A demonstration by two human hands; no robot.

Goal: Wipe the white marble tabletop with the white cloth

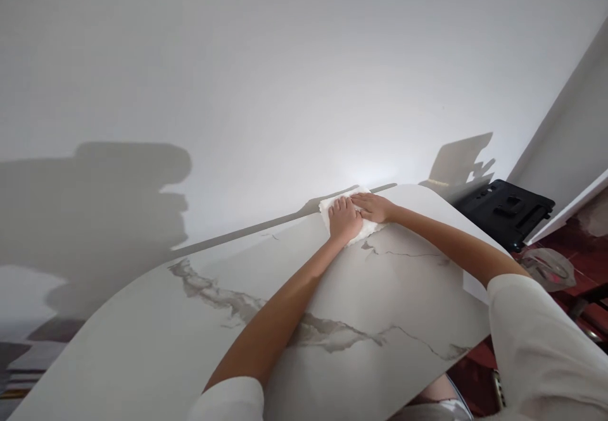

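A folded white cloth point(367, 228) lies on the marble-patterned tabletop point(228, 345), close to its far edge by the wall. My left hand point(345, 218) presses down on the cloth, fingers bent over it. To its right, my right hand point(373, 207) rests on the same cloth with fingers stretched out flat, their tips close to my left hand. Both arms reach forward across the table. Part of the cloth is hidden under my hands.
A pale wall point(285, 92) runs along the table's far side, with shadows on it. Beyond the right edge stands a black hard case point(508, 209). Near it a clear plastic bag point(546, 269) lies above the red floor point(582, 256).
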